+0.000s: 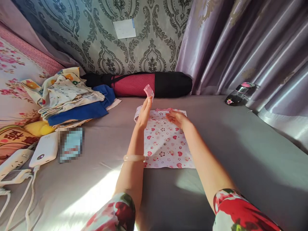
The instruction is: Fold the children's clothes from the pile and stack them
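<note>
Clock centred on the garment. White power bank [45,149] at 9, folded clothes stack [72,98] between 9 and 10. Left hand [145,112] at 11, fingers closed on a pink-edged cuff [149,91], held up off the sheet. Printed garment [165,141] lies spread on the grey sheet [235,134], pink trim at 12. Right hand [179,119] at 1, fingers open, extended; can't tell if touching cloth. Dark bottle [239,94] at 2.

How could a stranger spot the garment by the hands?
Find the grey sheet before the patterned wall. Near its middle, by the left hand and right hand, lies the white garment. Unlike the stacked clothes farther left, it lies apart, printed with red hearts.
</note>
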`<move>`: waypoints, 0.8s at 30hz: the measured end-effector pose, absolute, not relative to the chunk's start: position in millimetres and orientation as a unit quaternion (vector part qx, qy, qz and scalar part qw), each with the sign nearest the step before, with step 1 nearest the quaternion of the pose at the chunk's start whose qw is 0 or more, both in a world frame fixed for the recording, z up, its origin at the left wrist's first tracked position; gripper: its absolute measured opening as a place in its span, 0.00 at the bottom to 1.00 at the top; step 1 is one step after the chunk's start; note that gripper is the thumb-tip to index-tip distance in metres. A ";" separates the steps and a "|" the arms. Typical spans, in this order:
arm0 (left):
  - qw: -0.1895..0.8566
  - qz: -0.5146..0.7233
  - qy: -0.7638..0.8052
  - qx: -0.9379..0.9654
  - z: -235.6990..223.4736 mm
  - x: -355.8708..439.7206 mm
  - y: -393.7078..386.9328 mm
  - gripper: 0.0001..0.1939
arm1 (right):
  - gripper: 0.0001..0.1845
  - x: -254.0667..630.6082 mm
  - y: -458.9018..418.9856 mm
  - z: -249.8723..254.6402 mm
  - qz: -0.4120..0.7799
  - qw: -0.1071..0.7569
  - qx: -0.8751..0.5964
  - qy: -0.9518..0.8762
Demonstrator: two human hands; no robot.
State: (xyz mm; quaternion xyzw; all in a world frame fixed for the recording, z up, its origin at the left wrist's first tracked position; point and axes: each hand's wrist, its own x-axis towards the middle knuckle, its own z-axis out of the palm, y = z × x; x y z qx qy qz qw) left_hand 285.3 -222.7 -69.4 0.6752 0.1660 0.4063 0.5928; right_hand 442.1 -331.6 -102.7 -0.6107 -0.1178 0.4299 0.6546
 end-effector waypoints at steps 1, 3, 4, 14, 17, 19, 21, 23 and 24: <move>0.579 0.398 0.166 0.692 -71.9 288.9 -227.3 0.28 | 0.05 444.4 -337.0 -105.9 0.436 0.664 -0.601 -0.095; 0.549 0.372 0.168 0.730 -78.6 296.6 -235.9 0.27 | 0.09 447.0 -343.8 -112.5 0.444 0.680 -0.579 -0.068; 0.536 0.359 0.171 0.745 -83.2 300.8 -239.6 0.27 | 0.11 447.9 -345.6 -115.7 0.446 0.688 -0.569 -0.063; 0.358 0.178 0.178 0.899 -119.2 319.2 -262.0 0.30 | 0.34 453.7 -346.6 -120.3 0.424 0.665 -0.598 -0.140; 0.340 0.154 0.146 0.916 -120.5 317.6 -262.8 0.29 | 0.34 452.1 -347.8 -114.4 0.430 0.671 -0.586 -0.149; 0.339 0.144 0.136 0.920 -120.5 317.0 -263.1 0.26 | 0.30 451.4 -347.4 -113.1 0.437 0.692 -0.559 -0.135; 0.348 0.148 0.128 0.917 -119.1 316.4 -264.0 0.24 | 0.23 450.7 -345.6 -114.4 0.441 0.711 -0.537 -0.108; 0.360 0.162 0.110 0.912 -116.5 315.9 -265.4 0.24 | 0.15 449.5 -342.6 -117.8 0.425 0.720 -0.541 -0.090; 0.365 0.170 0.101 0.910 -115.0 315.6 -266.0 0.24 | 0.12 448.6 -340.8 -119.9 0.408 0.724 -0.550 -0.086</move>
